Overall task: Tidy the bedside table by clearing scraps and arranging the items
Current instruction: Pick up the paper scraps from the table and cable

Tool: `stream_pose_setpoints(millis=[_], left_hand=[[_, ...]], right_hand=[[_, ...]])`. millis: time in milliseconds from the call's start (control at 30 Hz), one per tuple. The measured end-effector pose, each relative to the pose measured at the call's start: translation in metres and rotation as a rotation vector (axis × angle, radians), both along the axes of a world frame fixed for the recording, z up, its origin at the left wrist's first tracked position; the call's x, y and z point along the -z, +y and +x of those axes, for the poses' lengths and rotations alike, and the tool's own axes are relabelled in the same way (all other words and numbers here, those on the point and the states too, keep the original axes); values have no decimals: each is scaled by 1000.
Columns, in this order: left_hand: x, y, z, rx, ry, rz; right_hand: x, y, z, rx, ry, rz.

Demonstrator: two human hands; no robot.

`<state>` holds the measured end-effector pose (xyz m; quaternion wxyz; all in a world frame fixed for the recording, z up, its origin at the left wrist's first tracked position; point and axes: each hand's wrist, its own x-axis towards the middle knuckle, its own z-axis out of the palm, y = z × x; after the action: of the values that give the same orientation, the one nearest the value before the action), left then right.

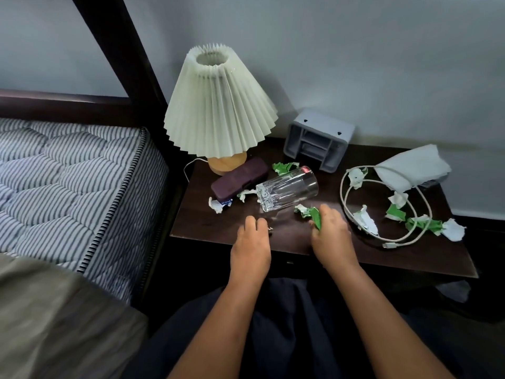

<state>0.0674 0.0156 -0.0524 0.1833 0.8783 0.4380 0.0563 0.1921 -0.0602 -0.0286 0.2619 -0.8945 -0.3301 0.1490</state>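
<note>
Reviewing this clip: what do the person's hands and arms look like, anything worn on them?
Both the left hand and the right hand are bare: no gloves, rings, watch or bands visible. The forearms are uncovered as far as the frame shows, with no sleeves in view. Dark navy clothing shows at the lap between them.

No readable text from my head view. Closest candidates: the glass (pixel 288 188) lying on its side has a small red sticker (pixel 306 169) at its rim, but I can't make out any print on it. A blue-and-white label (pixel 225 202) pokes out from under the near end of the dark purple case (pixel 239 177); it has marks on it, too small and blurred to read. The grey box (pixel 318 139) at the back shows two small dark marks on its top, shapes only, no lettering. No brands, numbers or signs legible anywhere else.
</note>
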Motion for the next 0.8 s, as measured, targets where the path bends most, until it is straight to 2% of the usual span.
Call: stream_pose_setpoints(millis=[100,300,400,500,667,800], left_hand=[[-3,16,-5,-121,-95,-133],[-7,61,-36,-384,-240,-49],[-4,71,-41,-381,-156,-82],[2,74,-37,-337,-28,-62],[3,79,-33,-298,45,-15],[-2,83,-32,-260,39,-118]], right_hand=[[4,4,2,-91,35,-112],[16,22,-2,-133,-19,-206],[18,31,-8,-213,-43,-210],[9,42,-15,-232,-39,-101],[-1,53,-29,-251,-219,-63],[-12,69,-39,-351,-401,-15]])
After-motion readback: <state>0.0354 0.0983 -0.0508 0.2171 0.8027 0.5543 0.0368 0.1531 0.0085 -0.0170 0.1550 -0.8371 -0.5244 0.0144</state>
